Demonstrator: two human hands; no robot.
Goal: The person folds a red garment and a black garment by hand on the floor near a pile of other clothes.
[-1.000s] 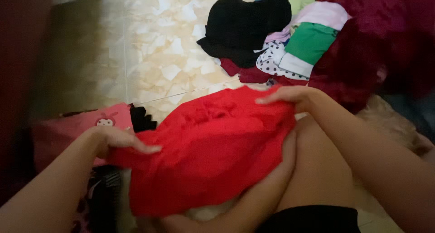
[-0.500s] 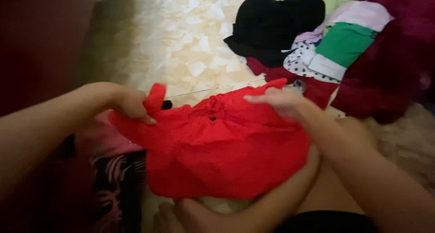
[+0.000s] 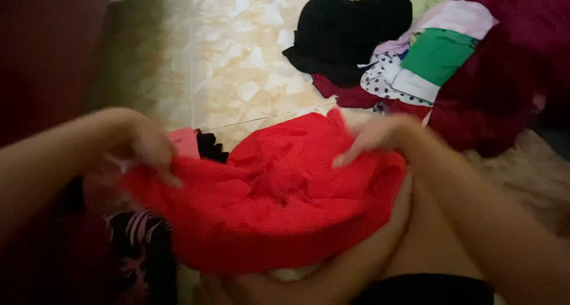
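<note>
Across my lap lies the crumpled bright red cloth garment (image 3: pixel 273 204), spread from knee to knee above the pale stone-patterned tiled floor (image 3: pixel 237 62). My left hand (image 3: pixel 145 145) sits at its left edge, fingers curled down onto the fabric — blurred, so I cannot tell whether they pinch it. My right hand (image 3: pixel 377 137) rests on the upper right edge, fingers together and pointing left, laid flat rather than clamped. Toward the floor's far right corner sits a heap of mixed clothes (image 3: pixel 415 56) — black, green, dotted white, dark maroon.
</note>
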